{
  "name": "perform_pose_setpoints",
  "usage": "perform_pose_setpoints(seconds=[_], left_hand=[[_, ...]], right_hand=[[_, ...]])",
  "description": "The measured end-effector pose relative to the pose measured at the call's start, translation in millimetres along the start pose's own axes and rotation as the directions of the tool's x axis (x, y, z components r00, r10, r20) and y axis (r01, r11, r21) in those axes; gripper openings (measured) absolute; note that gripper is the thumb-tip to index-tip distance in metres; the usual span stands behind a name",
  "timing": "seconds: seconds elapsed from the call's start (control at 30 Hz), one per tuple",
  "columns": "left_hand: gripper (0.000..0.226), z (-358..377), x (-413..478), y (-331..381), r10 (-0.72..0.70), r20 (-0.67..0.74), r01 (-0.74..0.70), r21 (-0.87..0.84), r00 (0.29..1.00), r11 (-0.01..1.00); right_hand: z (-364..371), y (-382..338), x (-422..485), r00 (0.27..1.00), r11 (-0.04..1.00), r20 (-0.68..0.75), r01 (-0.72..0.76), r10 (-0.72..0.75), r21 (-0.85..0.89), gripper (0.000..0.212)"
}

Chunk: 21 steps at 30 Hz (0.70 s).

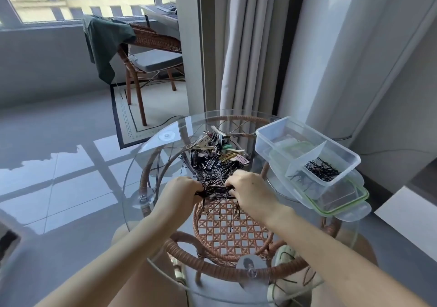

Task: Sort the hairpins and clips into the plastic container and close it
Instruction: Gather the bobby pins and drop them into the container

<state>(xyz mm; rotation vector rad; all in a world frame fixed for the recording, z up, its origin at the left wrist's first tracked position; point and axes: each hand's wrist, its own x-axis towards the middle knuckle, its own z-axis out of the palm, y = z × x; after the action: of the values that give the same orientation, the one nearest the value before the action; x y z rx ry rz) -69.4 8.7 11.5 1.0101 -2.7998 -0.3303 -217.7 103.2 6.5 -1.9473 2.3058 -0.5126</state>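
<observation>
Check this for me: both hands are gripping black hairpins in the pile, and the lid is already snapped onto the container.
Not right: the head view shows the container open, with its lid lying underneath it. The left hand and right hand do grip black hairpins in the pile.

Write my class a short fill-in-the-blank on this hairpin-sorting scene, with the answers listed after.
1. The left hand and right hand both grip bunches of black ____.
2. The plastic container is divided into ____ compartments.
3. The container rests on its green-edged ____.
4. The round table has a ____ top.
Missing words: hairpins, two, lid, glass.
</observation>
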Motion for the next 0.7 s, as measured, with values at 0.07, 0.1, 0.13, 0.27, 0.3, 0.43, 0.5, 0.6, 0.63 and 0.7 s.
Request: perform_pose_setpoints(seconds=[0.07,0.1,0.13,0.27,0.3,0.43,0.5,0.6,0.63,0.7], left_hand=[[0.019,-1,2,2,-0.021,0.022,0.021,0.011,1.000,1.000],[0.018,-2,3,2,-0.033,0.035,0.032,0.022,0.999,0.999],[0.017,-2,4,2,-0.045,0.041,0.043,0.034,0.998,0.998],[0.015,-7,9,4,-0.070,0.043,0.067,0.073,0.997,0.995],[0.015,-10,10,6,-0.072,0.045,0.067,0.094,0.996,0.993],[0.021,-22,10,13,-0.083,0.055,0.073,0.168,0.995,0.983],[0.020,-28,10,16,-0.083,0.068,0.068,0.199,0.994,0.978],[0.021,-37,11,20,-0.077,0.063,0.062,0.216,0.995,0.974],[0.021,-39,11,21,-0.079,0.061,0.064,0.221,0.995,0.973],[0.021,-42,12,24,-0.083,0.059,0.066,0.245,0.995,0.967]], right_hand=[[-10,3,-4,0.999,0.999,-0.027,0.029,-0.028,0.030,0.018],[-16,5,-6,0.998,0.998,-0.042,0.039,-0.037,0.050,0.020],[-23,6,-8,0.997,0.996,-0.058,0.049,-0.045,0.069,0.021],[-50,10,-14,0.993,0.988,-0.117,0.048,-0.031,0.145,0.018],[-58,10,-16,0.991,0.986,-0.132,0.044,-0.023,0.161,0.017],[-90,18,-24,0.983,0.964,-0.174,-0.009,0.058,0.266,0.014],[-106,24,-29,0.978,0.946,-0.179,-0.042,0.104,0.322,0.012],[-134,41,-38,0.971,0.925,-0.165,-0.101,0.171,0.365,0.011],[-145,48,-42,0.971,0.927,-0.146,-0.130,0.192,0.352,0.011],[-164,66,-46,0.969,0.941,-0.080,-0.203,0.233,0.272,0.013]])
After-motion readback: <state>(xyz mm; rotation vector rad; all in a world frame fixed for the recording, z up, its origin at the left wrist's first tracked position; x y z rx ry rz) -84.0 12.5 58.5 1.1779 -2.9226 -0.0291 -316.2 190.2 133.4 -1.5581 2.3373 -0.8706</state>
